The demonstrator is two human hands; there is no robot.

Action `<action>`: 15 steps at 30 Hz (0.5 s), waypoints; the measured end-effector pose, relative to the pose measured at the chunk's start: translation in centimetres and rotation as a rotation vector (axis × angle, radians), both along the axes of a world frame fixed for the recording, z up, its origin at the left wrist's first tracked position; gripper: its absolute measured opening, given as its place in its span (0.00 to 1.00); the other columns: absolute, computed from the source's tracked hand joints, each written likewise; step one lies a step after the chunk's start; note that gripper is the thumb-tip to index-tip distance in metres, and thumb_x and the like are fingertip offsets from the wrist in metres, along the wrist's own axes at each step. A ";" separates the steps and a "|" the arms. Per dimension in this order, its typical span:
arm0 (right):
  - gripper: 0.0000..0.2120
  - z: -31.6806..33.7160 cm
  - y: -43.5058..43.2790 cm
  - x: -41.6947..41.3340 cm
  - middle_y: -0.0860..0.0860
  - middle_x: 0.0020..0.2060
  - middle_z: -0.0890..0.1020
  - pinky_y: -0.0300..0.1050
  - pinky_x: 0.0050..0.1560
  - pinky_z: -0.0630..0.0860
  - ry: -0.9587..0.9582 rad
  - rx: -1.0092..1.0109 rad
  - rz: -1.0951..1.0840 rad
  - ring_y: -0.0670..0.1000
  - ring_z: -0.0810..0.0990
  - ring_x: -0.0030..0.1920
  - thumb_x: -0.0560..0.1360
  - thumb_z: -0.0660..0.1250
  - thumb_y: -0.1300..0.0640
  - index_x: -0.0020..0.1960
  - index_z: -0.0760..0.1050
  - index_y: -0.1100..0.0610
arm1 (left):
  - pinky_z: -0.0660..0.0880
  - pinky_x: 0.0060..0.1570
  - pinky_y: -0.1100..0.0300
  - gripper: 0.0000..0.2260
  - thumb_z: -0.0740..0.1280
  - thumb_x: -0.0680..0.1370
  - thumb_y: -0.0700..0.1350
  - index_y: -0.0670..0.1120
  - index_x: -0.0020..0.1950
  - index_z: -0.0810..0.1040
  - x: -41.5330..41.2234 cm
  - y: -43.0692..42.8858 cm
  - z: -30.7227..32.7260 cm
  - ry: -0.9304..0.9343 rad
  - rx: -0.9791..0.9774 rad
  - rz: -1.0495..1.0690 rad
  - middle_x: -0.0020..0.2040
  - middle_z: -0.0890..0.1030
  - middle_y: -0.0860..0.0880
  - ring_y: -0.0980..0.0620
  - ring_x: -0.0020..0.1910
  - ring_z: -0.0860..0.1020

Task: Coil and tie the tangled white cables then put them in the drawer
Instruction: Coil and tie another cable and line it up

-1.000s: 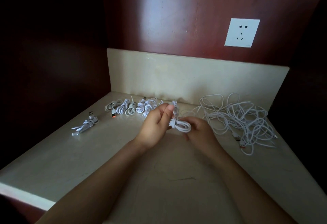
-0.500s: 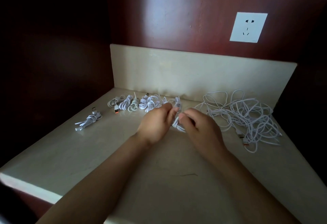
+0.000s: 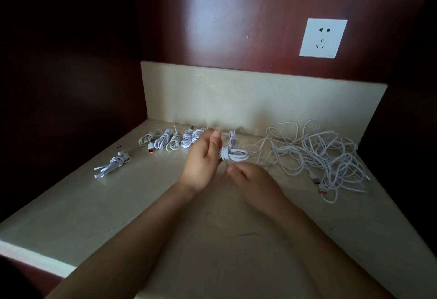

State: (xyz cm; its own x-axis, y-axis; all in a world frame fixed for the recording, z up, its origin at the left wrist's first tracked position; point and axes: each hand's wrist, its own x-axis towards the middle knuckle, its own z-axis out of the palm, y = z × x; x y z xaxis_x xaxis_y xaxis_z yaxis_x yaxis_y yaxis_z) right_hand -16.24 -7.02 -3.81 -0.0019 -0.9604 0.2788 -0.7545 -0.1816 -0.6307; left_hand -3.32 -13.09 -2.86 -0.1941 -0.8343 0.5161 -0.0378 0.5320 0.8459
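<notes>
My left hand (image 3: 203, 159) grips a small coiled and tied white cable (image 3: 234, 154) by its knotted end, a little above the beige counter (image 3: 118, 204). My right hand (image 3: 250, 178) hovers just below and right of that coil, fingers loosely curled, pinching what looks like a thin cable end; this is too blurred to be sure. A large tangle of white cables (image 3: 321, 156) lies at the right. A row of several tied coils (image 3: 175, 140) lines the back edge, and one more tied coil (image 3: 113, 162) lies apart at the left.
The counter sits in a dark red wooden alcove with a low beige backsplash (image 3: 260, 102). A white wall socket (image 3: 322, 38) is mounted above at the right. The counter's front edge (image 3: 35, 258) runs at the lower left. No drawer is in view.
Both hands were closed together around the coil. Now my right hand has dropped away below it, and the tied coil sticks out to the right from my left hand.
</notes>
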 end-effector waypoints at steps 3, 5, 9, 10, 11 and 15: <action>0.17 0.1 0.8 1.0 0.48 0.34 0.75 0.48 0.40 0.66 0.229 -0.040 0.040 0.51 0.76 0.42 0.80 0.55 0.45 0.37 0.69 0.52 | 0.72 0.39 0.51 0.12 0.54 0.83 0.52 0.51 0.42 0.69 0.7 -0.6 -0.4 -0.142 -0.119 0.154 0.32 0.71 0.55 0.57 0.31 0.69; 0.16 0.5 1.5 1.5 0.50 0.32 0.72 0.48 0.37 0.61 0.286 -0.132 0.055 0.52 0.73 0.39 0.80 0.58 0.48 0.36 0.65 0.55 | 0.72 0.39 0.50 0.08 0.54 0.84 0.50 0.51 0.48 0.68 1.0 -0.6 -0.3 -0.239 -0.190 0.190 0.34 0.73 0.52 0.55 0.32 0.72; 0.15 1.8 2.1 1.0 0.51 0.30 0.71 0.48 0.35 0.62 0.277 -0.227 0.055 0.53 0.72 0.35 0.78 0.59 0.48 0.39 0.68 0.58 | 0.74 0.40 0.46 0.01 0.58 0.83 0.48 0.54 0.52 0.66 0.9 -0.5 -0.4 -0.340 -0.250 0.166 0.37 0.76 0.52 0.53 0.32 0.74; 0.15 2.1 2.1 0.8 0.51 0.29 0.70 0.48 0.35 0.63 0.254 -0.244 0.035 0.53 0.71 0.34 0.77 0.60 0.48 0.38 0.67 0.57 | 0.74 0.40 0.46 0.01 0.58 0.82 0.50 0.55 0.52 0.66 0.8 -0.5 -0.5 -0.346 -0.257 0.142 0.37 0.76 0.53 0.53 0.32 0.74; 0.15 2.3 2.2 0.5 0.51 0.28 0.69 0.48 0.36 0.65 0.226 -0.264 0.007 0.51 0.69 0.33 0.77 0.61 0.48 0.37 0.67 0.57 | 0.75 0.40 0.46 0.02 0.59 0.82 0.51 0.55 0.52 0.66 0.7 -0.5 -0.6 -0.349 -0.261 0.112 0.37 0.76 0.54 0.52 0.32 0.75; 0.14 2.2 1.6 -0.6 0.48 0.29 0.73 0.48 0.37 0.69 0.040 -0.289 -0.071 0.47 0.71 0.32 0.74 0.64 0.45 0.37 0.70 0.53 | 0.76 0.41 0.46 0.04 0.59 0.79 0.53 0.57 0.53 0.67 0.5 -0.6 -0.7 -0.318 -0.274 -0.061 0.40 0.76 0.58 0.48 0.37 0.77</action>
